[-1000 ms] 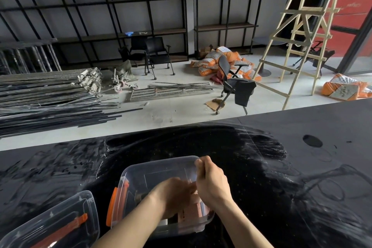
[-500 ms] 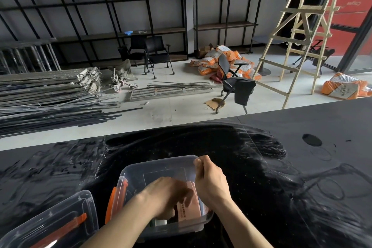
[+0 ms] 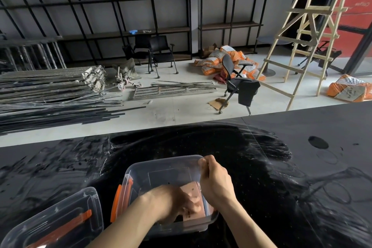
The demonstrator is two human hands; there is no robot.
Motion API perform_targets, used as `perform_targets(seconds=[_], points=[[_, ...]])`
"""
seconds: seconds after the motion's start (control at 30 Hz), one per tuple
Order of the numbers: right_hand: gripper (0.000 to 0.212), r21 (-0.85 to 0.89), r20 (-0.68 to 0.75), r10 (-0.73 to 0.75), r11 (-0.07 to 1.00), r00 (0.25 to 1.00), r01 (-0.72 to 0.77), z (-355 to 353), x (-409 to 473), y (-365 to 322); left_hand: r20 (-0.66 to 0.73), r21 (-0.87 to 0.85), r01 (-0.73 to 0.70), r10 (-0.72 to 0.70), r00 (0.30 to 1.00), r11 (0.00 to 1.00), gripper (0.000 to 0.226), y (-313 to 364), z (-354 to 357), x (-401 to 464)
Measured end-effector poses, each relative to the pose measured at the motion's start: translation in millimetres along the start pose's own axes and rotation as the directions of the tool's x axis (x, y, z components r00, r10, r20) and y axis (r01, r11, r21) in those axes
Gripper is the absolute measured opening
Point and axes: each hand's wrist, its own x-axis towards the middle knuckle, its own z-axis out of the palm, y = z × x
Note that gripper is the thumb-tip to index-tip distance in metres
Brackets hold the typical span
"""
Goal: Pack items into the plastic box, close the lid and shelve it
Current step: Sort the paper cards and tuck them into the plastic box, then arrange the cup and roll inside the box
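A clear plastic box point(image 3: 161, 165) with an orange side latch point(image 3: 115, 203) sits on the black table near its front edge. My left hand point(image 3: 175, 201) is down inside the box, fingers closed on a pink-brown flat packet point(image 3: 193, 191) lying against the right inner wall. My right hand point(image 3: 215, 179) grips the box's far right rim. Whatever lies under my left hand is hidden.
The box's clear lid point(image 3: 60, 219), with an orange clip, lies upside down on the table point(image 3: 281, 187) at front left. Beyond the table are black wall shelves point(image 3: 161, 30), piled metal bars point(image 3: 50, 94), chairs, orange sacks and a wooden ladder point(image 3: 308, 32).
My left hand has pushed deeper and to the left inside the box, laying the pink-brown packet lower. My right hand stays on the rim.
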Motion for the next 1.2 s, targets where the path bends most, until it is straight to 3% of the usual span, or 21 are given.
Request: perform_targets(seconds=[0.07,0.17,0.23,0.3,0.37,0.43,0.5,0.53,0.6,0.67,0.77,0.93,1.07,1.2], points=[[0.036,0.004,-0.002,0.001,1.000,1.000,-0.001,-0.2,-0.8,-1.5,0.019,0.052,-0.037,0.036,0.999,0.998,0.075,3.1,-3.6,-4.0],[0.036,-0.015,-0.005,0.001,1.000,1.000,-0.001,-1.3,-1.8,-2.5,-0.005,0.059,0.014,-0.013,1.000,0.998,0.083,12.6,-9.6,-4.9],[0.035,-0.019,-0.008,0.004,1.000,1.000,-0.004,-1.9,-2.5,-3.0,-0.143,-0.006,0.051,-0.051,0.988,0.999,0.076,10.8,-0.6,-4.5],[0.034,-0.036,-0.012,0.000,0.999,1.000,-0.001,-2.6,-2.6,-2.6,-0.376,-0.130,0.070,-0.115,0.919,0.989,0.061,6.2,4.1,-11.5],[0.027,-0.091,-0.037,-0.043,0.995,0.998,0.039,-3.0,-4.1,-2.8,-0.488,-0.106,0.108,-0.146,0.861,0.989,0.048,-0.3,5.4,-21.9],[0.020,-0.246,-0.146,-0.191,0.957,0.971,0.151,-5.5,-6.3,-5.4,-0.503,-0.036,0.176,-0.170,0.848,0.984,0.043,-9.0,5.7,-30.5],[0.023,-0.360,-0.230,-0.410,0.878,0.883,0.314,-9.1,-11.5,-15.7,-0.480,0.033,0.200,-0.160,0.862,0.979,0.048,-18.0,8.8,-35.1],[0.021,-0.378,-0.231,-0.499,0.837,0.835,0.395,-11.1,-15.3,-24.8,-0.457,0.050,0.187,-0.144,0.878,0.981,0.050,-21.2,10.6,-37.3],[0.018,-0.357,-0.064,-0.567,0.781,0.821,0.512,-9.6,-21.4,-40.4,-0.442,0.034,0.176,-0.143,0.886,0.984,0.048,-23.9,13.6,-39.7],[0.026,-0.382,0.243,-0.443,0.774,0.863,0.505,-1.1,-23.0,-46.8,-0.419,0.026,0.234,-0.202,0.885,0.972,0.041,-22.1,11.8,-43.9],[0.033,-0.536,0.551,-0.181,0.671,0.814,0.512,12.1,-16.2,-46.9,-0.463,-0.010,0.281,-0.254,0.849,0.960,0.037,-18.8,11.0,-52.8],[0.024,-0.546,0.622,-0.026,0.702,0.782,0.458,32.6,-11.1,-36.3,-0.611,0.053,0.199,-0.126,0.781,0.979,0.052,-24.7,14.6,-71.4],[0.021,-0.561,0.603,0.003,0.713,0.798,0.421,35.7,-8.2,-35.3,-0.669,-0.026,0.238,-0.194,0.718,0.971,0.035,-29.7,23.0,-84.5],[0.023,-0.593,0.588,0.039,0.700,0.808,0.398,37.7,-8.6,-38.7,-0.610,-0.048,0.362,-0.315,0.728,0.931,0.030,-33.8,29.7,-94.6]])
